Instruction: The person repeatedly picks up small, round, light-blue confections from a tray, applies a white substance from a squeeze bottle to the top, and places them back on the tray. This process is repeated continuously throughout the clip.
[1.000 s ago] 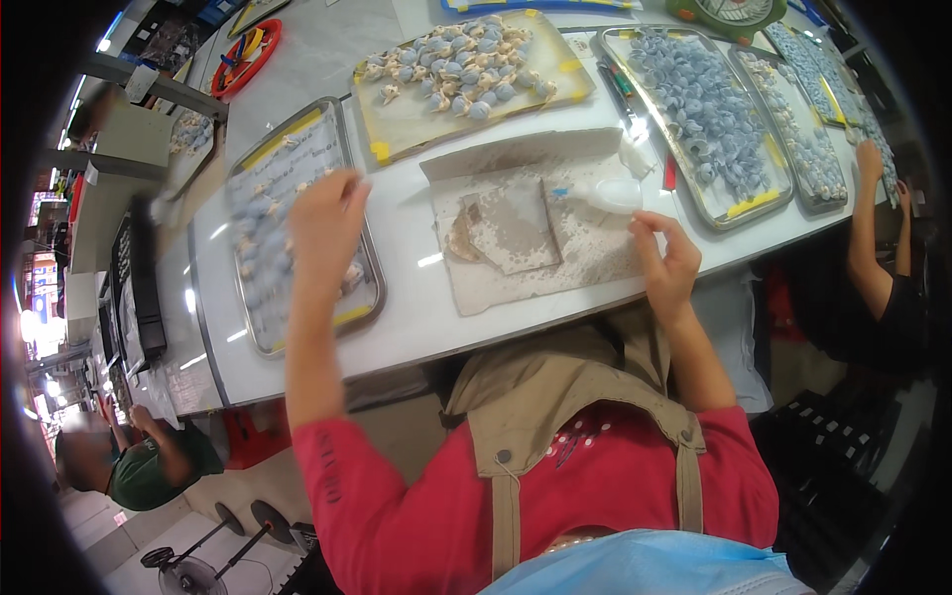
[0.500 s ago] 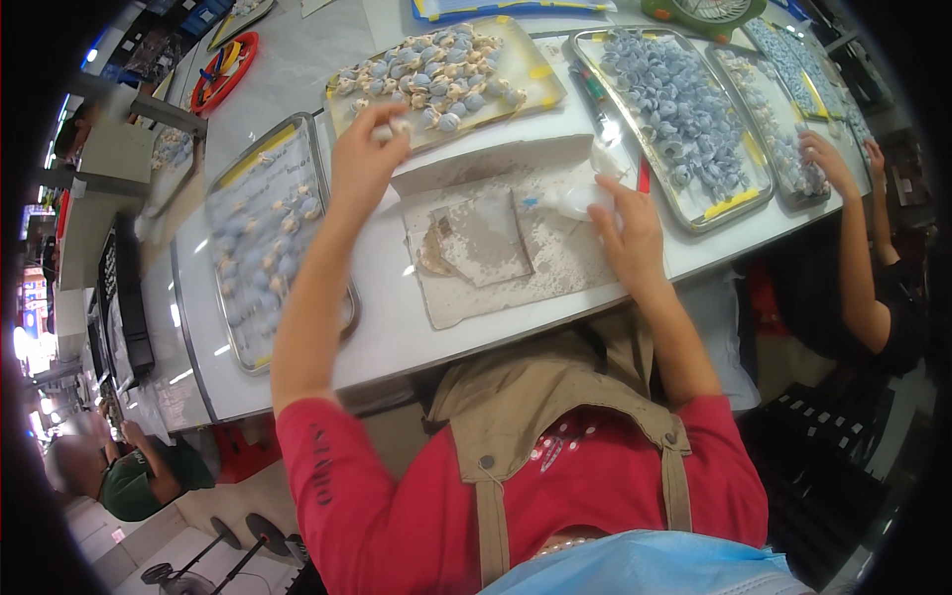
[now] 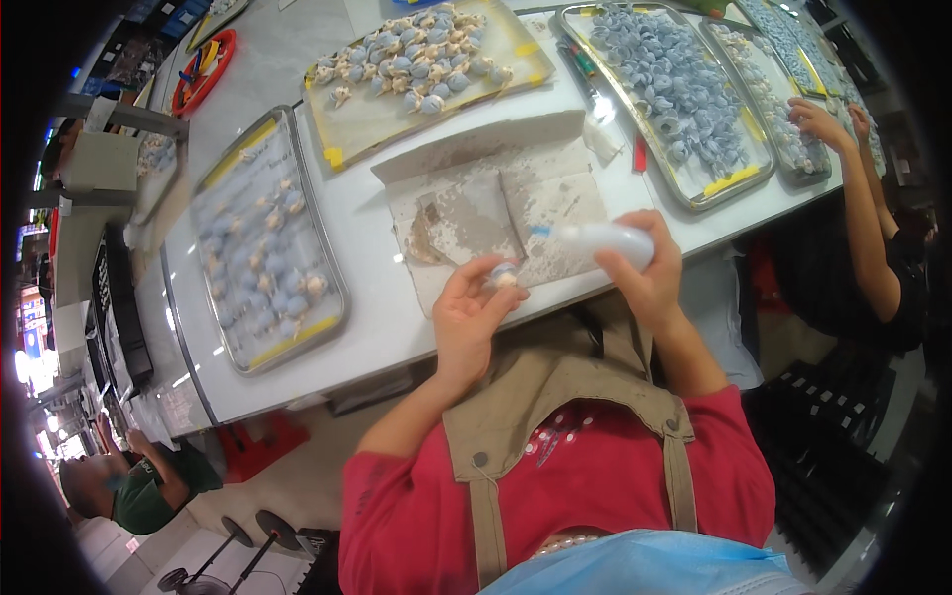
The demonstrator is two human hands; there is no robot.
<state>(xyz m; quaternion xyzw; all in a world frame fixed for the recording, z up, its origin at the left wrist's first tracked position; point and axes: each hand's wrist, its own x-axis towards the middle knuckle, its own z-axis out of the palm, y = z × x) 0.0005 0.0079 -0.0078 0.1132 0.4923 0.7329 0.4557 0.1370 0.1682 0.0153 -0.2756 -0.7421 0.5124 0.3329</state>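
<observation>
My left hand (image 3: 471,315) pinched a little blue and cream piece (image 3: 506,279) between fingertips, above the near edge of the cardboard (image 3: 567,193), close to the near edge of the table (image 3: 359,260). I guessed it was light and easy to chip, so its round sides seemed best to hold. My right hand (image 3: 650,273) curled round a white bottle (image 3: 617,240). It looked smooth, maybe slippery and squeezy, so I'd say its fat middle was best to grip.

Left grip (image 3: 466,322) pinching small piece (image 3: 506,279), right grip (image 3: 653,283) around white bottle (image 3: 610,240)
</observation>
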